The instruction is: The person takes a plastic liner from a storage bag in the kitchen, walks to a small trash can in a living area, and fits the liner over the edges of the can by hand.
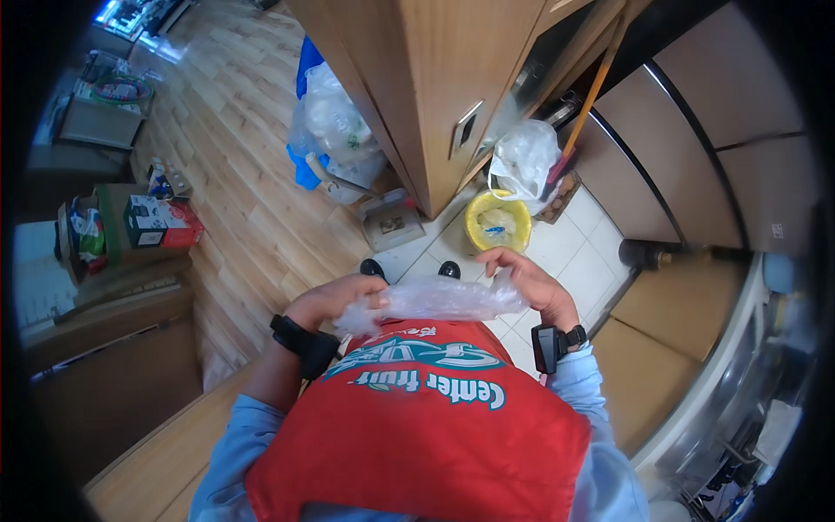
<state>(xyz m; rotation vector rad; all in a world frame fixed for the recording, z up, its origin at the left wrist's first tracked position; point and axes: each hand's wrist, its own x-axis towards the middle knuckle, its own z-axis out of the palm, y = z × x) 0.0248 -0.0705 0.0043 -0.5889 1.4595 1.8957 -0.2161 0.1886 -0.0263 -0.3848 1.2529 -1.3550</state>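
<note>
A clear plastic bag (435,300), bunched lengthwise, stretches between my two hands in front of my red apron (417,435). My left hand (337,297) is closed around its left end, with loose film hanging below the fingers. At the other end, my right hand (535,283) pinches the plastic between thumb and fingers, the index finger bent above it. Each wrist wears a black strapped device. Just beyond my right hand, a yellow bucket (474,228) on the tiles holds some light crumpled material and a bit of blue.
A white plastic bag (526,157) stands behind the bucket, near an orange-handled broom (596,96). The wooden cabinet (426,96) juts out ahead, with filled bags (335,113) and a shallow box (391,219) beside it. Boxes (161,222) sit at left; brown cabinets (661,348) line the right.
</note>
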